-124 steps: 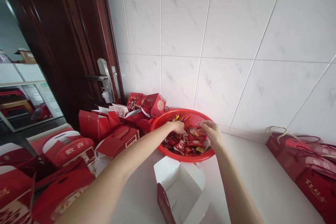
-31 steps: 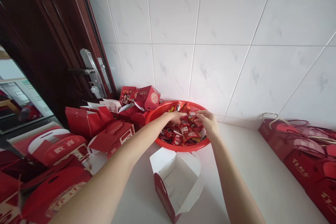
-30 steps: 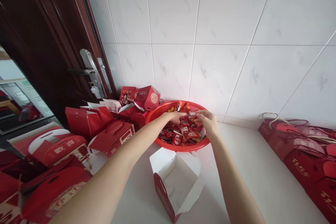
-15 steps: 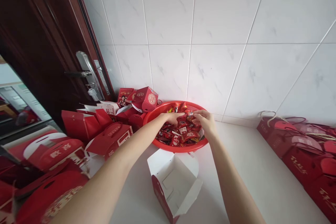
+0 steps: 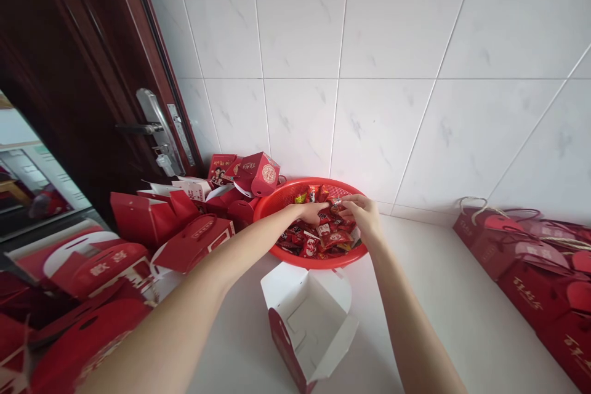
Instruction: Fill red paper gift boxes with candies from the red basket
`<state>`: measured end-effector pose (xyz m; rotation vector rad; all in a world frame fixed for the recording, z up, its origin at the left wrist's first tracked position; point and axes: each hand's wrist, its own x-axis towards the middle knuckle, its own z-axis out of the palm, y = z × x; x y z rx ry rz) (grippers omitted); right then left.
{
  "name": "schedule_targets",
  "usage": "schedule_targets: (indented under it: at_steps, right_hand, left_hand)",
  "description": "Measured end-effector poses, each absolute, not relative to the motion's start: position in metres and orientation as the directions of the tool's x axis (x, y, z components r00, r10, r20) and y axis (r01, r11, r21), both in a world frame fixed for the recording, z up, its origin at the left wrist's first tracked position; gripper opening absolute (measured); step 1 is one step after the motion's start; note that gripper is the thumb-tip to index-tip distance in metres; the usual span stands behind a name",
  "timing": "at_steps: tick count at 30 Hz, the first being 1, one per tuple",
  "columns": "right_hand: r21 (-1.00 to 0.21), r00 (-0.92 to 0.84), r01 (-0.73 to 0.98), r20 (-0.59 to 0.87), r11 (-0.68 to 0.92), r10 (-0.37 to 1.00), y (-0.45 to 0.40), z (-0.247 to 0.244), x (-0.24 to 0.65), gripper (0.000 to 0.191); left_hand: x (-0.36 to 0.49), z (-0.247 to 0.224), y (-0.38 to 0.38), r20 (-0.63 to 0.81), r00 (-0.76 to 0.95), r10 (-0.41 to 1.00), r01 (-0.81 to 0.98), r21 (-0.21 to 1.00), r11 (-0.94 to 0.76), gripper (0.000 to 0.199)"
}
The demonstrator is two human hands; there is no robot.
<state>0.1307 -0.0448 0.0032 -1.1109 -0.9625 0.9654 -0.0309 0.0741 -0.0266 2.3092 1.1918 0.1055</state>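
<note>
A red plastic basket (image 5: 318, 263) stands against the wall, holding many small wrapped candies (image 5: 310, 247). My left hand (image 5: 313, 213) is down among them with its fingers curled, and its fingertips are largely hidden. From the right, my right hand (image 5: 363, 214) reaches over the rim, its fingers closed around the edge of a red candy packet (image 5: 335, 202). The two hands are close together, the packet between them. In front of the basket sits an open gift box (image 5: 314, 326), red outside and white inside, its flaps spread and no candy visible in it.
Red gift boxes (image 5: 194, 243) crowd the left side, some with open flaps. Closed red boxes with cord handles (image 5: 521, 283) line the right. Behind the white surface (image 5: 429, 295) rises a tiled wall (image 5: 383, 135). A dark wooden door (image 5: 92, 43) stands at left.
My left hand has drawn in slightly, its fingers more curled, and more of the candies behind it show. My right hand stays almost in place. The view has shifted a little.
</note>
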Motion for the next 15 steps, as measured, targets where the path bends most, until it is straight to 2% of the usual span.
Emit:
schedule_targets:
  at_steps: [4, 15]
  right_hand:
    - [-0.974, 0.278, -0.133, 0.143, 0.186, 0.950, -0.044, 0.002, 0.132, 0.012]
    - [-0.974, 0.278, -0.125, 0.150, 0.191, 0.949, -0.043, 0.001, 0.133, 0.013]
  left_hand:
    - [-0.022, -0.022, 0.068, -0.221, 0.602, 0.767, 0.747, 0.495, -0.444, 0.090]
    - [-0.016, -0.018, 0.059, -0.218, 0.587, 0.779, 0.760, 0.479, -0.439, 0.057]
